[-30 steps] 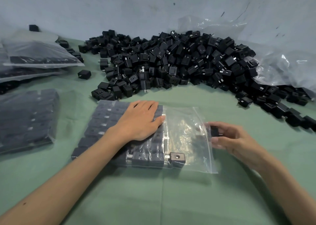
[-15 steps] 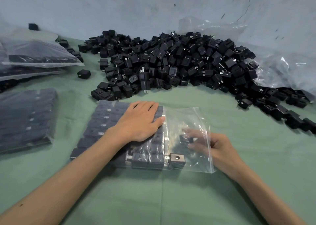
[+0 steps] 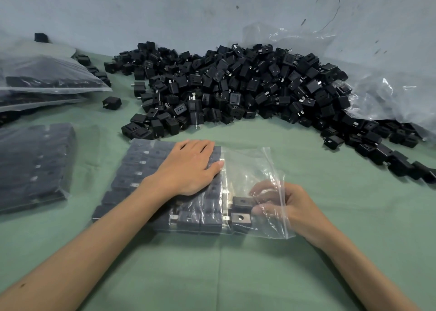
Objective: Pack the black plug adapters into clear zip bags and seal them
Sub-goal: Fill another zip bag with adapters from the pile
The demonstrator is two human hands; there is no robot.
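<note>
A clear zip bag [image 3: 250, 169] lies flat in front of me on the green cloth, its left part filled with rows of black plug adapters. My left hand [image 3: 188, 169] rests flat on top of the packed rows, fingers straight. My right hand [image 3: 280, 204] reaches in through the bag's open right end, and its fingers pinch a black adapter [image 3: 243, 202] placed against the packed rows. Another adapter [image 3: 240, 218] sits just below it inside the bag. A big loose pile of black adapters [image 3: 236, 86] spreads across the far side.
A filled bag [image 3: 35, 164] lies at the left, and more filled bags [image 3: 47, 77] are stacked at the far left. A single adapter [image 3: 112, 103] sits apart from the pile. Crumpled clear plastic [image 3: 389, 93] lies at the right against the wall.
My right hand carried an adapter from the bag's mouth deep into the bag and down to the rows' end. My left hand stayed pressed on the rows.
</note>
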